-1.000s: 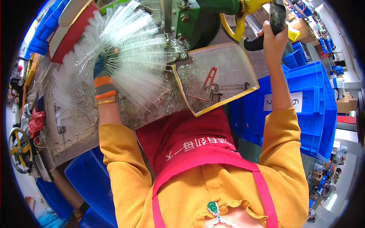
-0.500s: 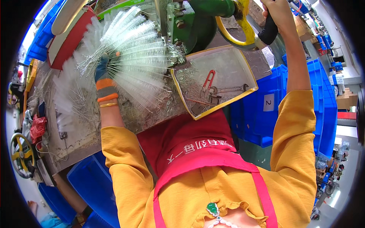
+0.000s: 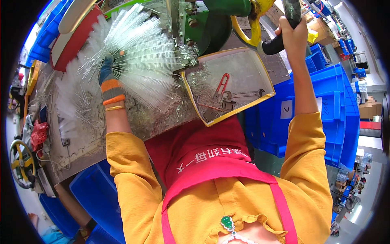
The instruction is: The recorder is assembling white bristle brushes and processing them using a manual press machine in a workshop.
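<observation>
Clear wire-brush fan (image 3: 140,49), far left on bench (image 3: 89,144) beside green hand-cranked machine (image 3: 209,20), is pinched at its stems (image 3: 118,70) by gloved left hand (image 3: 107,74). Yellow handwheel's (image 3: 255,29) black grip (image 3: 291,11) is clasped by bare right hand (image 3: 294,37). Bristles (image 3: 156,61) could be crushed if wheel is turned with fan misaligned.

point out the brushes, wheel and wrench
Brushes (image 3: 148,61): head view, on the middle of the fanned white bristles.
Wheel (image 3: 255,29): head view, on its yellow spoke.
Wrench (image 3: 245,94): head view, on its shaft.
</observation>
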Motion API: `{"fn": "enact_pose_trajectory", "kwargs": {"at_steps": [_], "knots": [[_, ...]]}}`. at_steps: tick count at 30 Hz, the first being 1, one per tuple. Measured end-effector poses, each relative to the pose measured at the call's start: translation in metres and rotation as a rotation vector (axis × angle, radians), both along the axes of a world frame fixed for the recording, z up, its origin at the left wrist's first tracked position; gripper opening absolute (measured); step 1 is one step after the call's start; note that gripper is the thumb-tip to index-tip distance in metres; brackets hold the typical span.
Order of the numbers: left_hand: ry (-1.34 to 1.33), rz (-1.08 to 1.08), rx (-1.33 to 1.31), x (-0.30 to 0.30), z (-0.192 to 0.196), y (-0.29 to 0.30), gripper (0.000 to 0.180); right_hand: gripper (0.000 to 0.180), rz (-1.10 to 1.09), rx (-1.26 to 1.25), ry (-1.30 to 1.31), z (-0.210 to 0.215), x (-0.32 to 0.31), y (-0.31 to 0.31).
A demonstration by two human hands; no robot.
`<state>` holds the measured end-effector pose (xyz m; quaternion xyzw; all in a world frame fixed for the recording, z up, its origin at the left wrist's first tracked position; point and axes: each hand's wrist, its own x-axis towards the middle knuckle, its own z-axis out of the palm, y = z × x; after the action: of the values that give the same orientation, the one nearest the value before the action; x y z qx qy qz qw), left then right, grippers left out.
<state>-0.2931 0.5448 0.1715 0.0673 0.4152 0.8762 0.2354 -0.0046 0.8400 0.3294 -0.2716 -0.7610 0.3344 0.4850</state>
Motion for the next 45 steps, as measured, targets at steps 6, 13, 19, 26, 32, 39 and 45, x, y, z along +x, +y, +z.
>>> {"fn": "enact_pose_trajectory", "kwargs": {"at_steps": [6,13,19,26,32,39,45], "knots": [[-0.071,0.156,-0.191,0.0,0.007,0.013,0.03,0.018,-0.128,0.05,-0.353,0.056,-0.013,-0.005],[0.247,0.246,-0.406,-0.075,-0.062,-0.004,0.026,0.015,0.012,0.117,-0.366,0.042,-0.008,0.02],[-0.033,0.334,-0.326,0.018,0.028,0.032,0.026,0.021,0.02,0.02,0.318,-0.057,0.007,-0.012],[-0.093,0.33,-0.257,-0.018,-0.002,0.016,0.023,0.017,-0.001,0.044,0.004,-0.01,0.004,0.012],[-0.136,0.452,-0.553,0.004,0.029,0.042,0.022,0.018,-0.126,0.099,-0.375,0.053,-0.013,0.004],[-0.088,0.498,-0.724,-0.013,0.012,0.03,0.024,0.014,-0.062,0.136,-0.135,0.005,-0.002,0.0],[0.186,0.071,-0.369,-0.028,-0.008,0.019,0.031,0.023,-0.087,0.041,0.144,-0.035,0.002,-0.012]]}}
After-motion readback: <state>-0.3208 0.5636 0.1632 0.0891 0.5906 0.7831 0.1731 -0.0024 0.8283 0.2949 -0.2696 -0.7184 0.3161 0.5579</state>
